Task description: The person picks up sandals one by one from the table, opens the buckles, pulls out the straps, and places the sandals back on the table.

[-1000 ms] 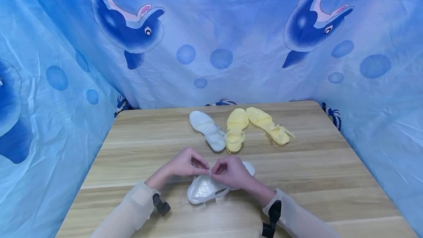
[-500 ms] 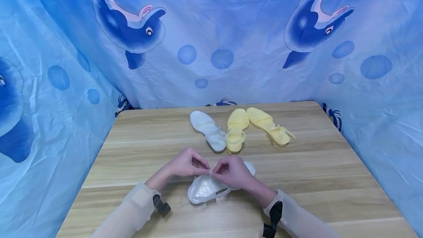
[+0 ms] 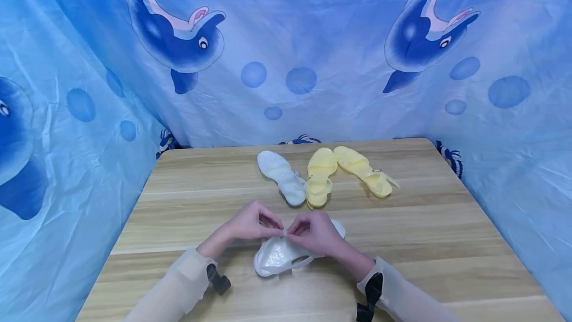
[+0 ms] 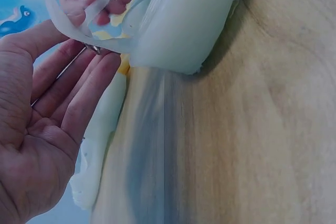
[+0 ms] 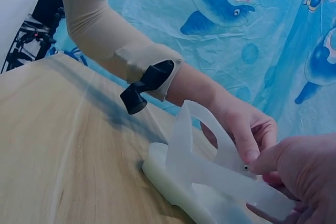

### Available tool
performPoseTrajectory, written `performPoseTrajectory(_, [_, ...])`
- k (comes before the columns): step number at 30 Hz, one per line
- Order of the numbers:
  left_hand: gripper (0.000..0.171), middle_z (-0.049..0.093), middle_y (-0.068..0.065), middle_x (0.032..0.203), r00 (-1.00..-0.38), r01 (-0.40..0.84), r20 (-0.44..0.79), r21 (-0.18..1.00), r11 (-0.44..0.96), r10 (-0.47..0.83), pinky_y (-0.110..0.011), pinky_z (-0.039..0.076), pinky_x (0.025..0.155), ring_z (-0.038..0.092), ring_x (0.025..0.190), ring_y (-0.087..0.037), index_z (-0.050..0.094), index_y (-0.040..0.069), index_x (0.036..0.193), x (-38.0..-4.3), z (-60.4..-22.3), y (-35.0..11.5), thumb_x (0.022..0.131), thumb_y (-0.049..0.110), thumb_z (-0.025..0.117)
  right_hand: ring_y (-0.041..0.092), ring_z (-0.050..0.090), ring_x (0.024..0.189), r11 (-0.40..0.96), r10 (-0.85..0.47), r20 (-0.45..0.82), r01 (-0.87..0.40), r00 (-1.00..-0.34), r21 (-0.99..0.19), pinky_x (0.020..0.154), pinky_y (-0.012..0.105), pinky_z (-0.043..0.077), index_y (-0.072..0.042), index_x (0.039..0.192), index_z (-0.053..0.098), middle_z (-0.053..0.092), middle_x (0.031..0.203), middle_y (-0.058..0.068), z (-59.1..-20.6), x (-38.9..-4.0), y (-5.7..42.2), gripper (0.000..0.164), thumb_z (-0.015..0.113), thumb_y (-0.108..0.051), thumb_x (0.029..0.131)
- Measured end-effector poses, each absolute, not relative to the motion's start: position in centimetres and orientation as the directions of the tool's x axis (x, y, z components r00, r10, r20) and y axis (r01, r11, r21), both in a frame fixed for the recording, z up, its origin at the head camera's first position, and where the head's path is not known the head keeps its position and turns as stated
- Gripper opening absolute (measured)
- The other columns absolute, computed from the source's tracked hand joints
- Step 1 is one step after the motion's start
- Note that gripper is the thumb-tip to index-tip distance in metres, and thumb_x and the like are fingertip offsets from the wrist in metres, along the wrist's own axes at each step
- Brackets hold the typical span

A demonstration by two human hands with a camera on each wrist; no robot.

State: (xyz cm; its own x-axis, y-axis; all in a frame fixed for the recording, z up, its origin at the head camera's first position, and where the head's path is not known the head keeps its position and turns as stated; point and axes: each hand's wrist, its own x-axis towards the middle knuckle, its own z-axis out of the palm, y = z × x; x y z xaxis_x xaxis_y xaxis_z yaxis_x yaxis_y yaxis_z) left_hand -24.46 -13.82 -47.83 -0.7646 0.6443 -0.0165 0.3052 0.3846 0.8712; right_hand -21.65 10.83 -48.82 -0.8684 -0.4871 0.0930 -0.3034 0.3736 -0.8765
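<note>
A translucent white jelly sandal (image 3: 273, 258) lies near the front middle of the table, its heel strap (image 5: 231, 182) raised off the sole. My left hand (image 3: 252, 221) pinches the strap beside a small metal buckle (image 4: 93, 48), over the sandal's far side. Fingertip to fingertip with it, my right hand (image 3: 316, 232) pinches the strap from the other side. In the left wrist view the thumb and fingers of my left hand (image 4: 47, 119) meet at the buckle. Part of the sole is hidden behind my right hand, and the strap's end is mostly covered by fingers.
Farther back on the wooden table (image 3: 201, 173) lies a second white sandal (image 3: 281, 178). Next to it are two yellow sandals, one upright in line with me (image 3: 319, 178) and one slanting right (image 3: 364, 170). A blue dolphin-print curtain (image 3: 295, 39) surrounds the table's far sides.
</note>
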Motion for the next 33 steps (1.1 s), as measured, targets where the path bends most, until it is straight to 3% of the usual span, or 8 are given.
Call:
performPoseTrajectory(6, [0.014, 0.084, -0.003, 0.093, -0.778, 0.297, -0.029, 0.864, 0.407, 0.628, -0.028, 0.067, 0.075, 0.078, 0.079, -0.008, 0.085, 0.011, 0.099, -23.6, -47.6, -14.1, 0.088, 0.021, 0.088, 0.004, 0.072, 0.076, 0.373, -0.493, 0.074, -0.288, -0.867, -0.882, 0.071, 0.019, 0.062, -0.017, 0.085, 0.079, 0.078, 0.082, -0.004, -48.6, -21.4, 10.4, 0.009, 0.086, -0.018, 0.089])
performPoseTrajectory(13, [0.019, 0.084, -0.005, 0.098, -0.840, 0.314, 0.002, 0.818, 0.482, 0.543, -0.025, 0.065, 0.078, 0.077, 0.083, -0.009, 0.084, 0.009, 0.104, -21.8, -46.6, -13.5, 0.091, 0.022, 0.085, 0.006, 0.072, 0.077, 0.368, -0.474, 0.080, -0.280, -0.877, -0.887, 0.072, 0.020, 0.062, -0.015, 0.085, 0.077, 0.077, 0.083, -0.003, -48.2, -21.4, 11.2, 0.008, 0.084, -0.012, 0.088])
performPoseTrajectory(16, [0.050, 0.082, -0.007, 0.115, -0.867, 0.336, 0.000, 0.738, 0.585, 0.498, -0.029, 0.065, 0.084, 0.078, 0.094, -0.015, 0.077, 0.008, 0.126, -19.7, -45.4, -12.4, 0.089, 0.040, 0.086, 0.007, 0.073, 0.083, 0.377, -0.457, 0.076, -0.270, -0.886, -0.886, 0.077, 0.021, 0.063, -0.015, 0.091, 0.079, 0.078, 0.090, -0.002, -48.0, -21.5, 12.1, 0.004, 0.083, -0.015, 0.091])
performPoseTrajectory(19, [0.101, 0.073, -0.009, 0.137, -0.873, 0.400, -0.034, 0.521, 0.754, 0.486, -0.036, 0.064, 0.085, 0.073, 0.111, -0.023, 0.057, 0.014, 0.153, -17.3, -44.6, -10.5, 0.073, 0.068, 0.088, 0.014, 0.076, 0.093, 0.393, -0.399, 0.092, -0.261, -0.912, -0.881, 0.085, 0.025, 0.065, -0.013, 0.098, 0.080, 0.080, 0.098, 0.002, -47.6, -21.9, 13.3, 0.003, 0.079, -0.015, 0.095])
performPoseTrajectory(21, [0.113, 0.069, -0.010, 0.139, -0.873, 0.438, -0.048, 0.356, 0.825, 0.485, -0.039, 0.064, 0.084, 0.070, 0.115, -0.025, 0.052, 0.016, 0.157, -16.0, -44.8, -9.3, 0.065, 0.069, 0.091, 0.018, 0.077, 0.098, 0.409, -0.353, 0.105, -0.254, -0.930, -0.877, 0.088, 0.028, 0.066, -0.010, 0.101, 0.080, 0.080, 0.102, 0.004, -47.3, -22.3, 14.2, 0.006, 0.077, -0.014, 0.097])
performPoseTrajectory(23, [0.104, 0.071, -0.010, 0.128, -0.879, 0.458, -0.015, 0.251, 0.852, 0.477, -0.036, 0.063, 0.075, 0.069, 0.107, -0.023, 0.059, 0.015, 0.150, -15.4, -45.4, -8.6, 0.063, 0.059, 0.095, 0.021, 0.077, 0.101, 0.420, -0.325, 0.121, -0.258, -0.938, -0.870, 0.091, 0.031, 0.066, -0.007, 0.102, 0.080, 0.080, 0.103, 0.006, -46.8, -22.9, 14.9, 0.008, 0.076, -0.012, 0.098])
performPoseTrajectory(27, [0.063, 0.070, 0.000, 0.099, -0.898, 0.438, 0.096, 0.287, 0.852, 0.429, -0.024, 0.053, 0.062, 0.062, 0.084, -0.011, 0.077, 0.016, 0.118, -15.4, -46.5, -9.1, 0.060, 0.031, 0.095, 0.023, 0.077, 0.102, 0.445, -0.309, 0.119, -0.254, -0.944, -0.859, 0.094, 0.035, 0.065, -0.003, 0.107, 0.079, 0.080, 0.106, 0.008, -45.9, -23.7, 15.8, 0.013, 0.074, -0.013, 0.099])
performPoseTrajectory(33, [0.051, 0.072, 0.001, 0.102, -0.884, 0.446, 0.304, 0.319, 0.836, 0.355, -0.027, 0.060, 0.070, 0.068, 0.089, -0.015, 0.077, 0.018, 0.101, -14.7, -44.3, -12.7, 0.054, 0.025, 0.095, 0.030, 0.078, 0.103, 0.486, -0.257, 0.188, -0.295, -0.948, -0.822, 0.094, 0.042, 0.066, -0.004, 0.106, 0.079, 0.079, 0.107, 0.011, -44.0, -25.4, 16.6, 0.013, 0.073, -0.013, 0.099])
